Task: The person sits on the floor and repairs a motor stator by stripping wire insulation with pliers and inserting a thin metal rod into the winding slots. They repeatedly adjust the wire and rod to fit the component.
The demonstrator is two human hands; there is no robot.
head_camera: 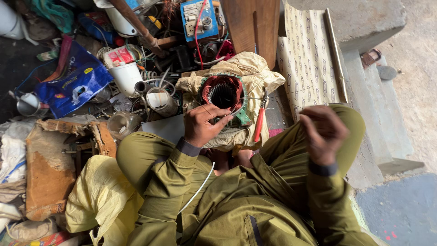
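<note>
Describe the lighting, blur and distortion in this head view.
Head view: soft daylight, no glare; the right hand is slightly motion-blurred; the left hand on the motor stator is sharp; wide-angle lens bends the edges; the dark clutter at upper left lies in shade.

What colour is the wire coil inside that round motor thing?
Reddish copper on the wire coil, seen in the head view.

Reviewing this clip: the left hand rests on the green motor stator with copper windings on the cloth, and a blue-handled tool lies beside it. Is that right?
Not quite. The head view shows the tool beside the stator has a red handle, not blue. The rest holds: the left hand rests on the stator, which sits on the cloth.
</note>
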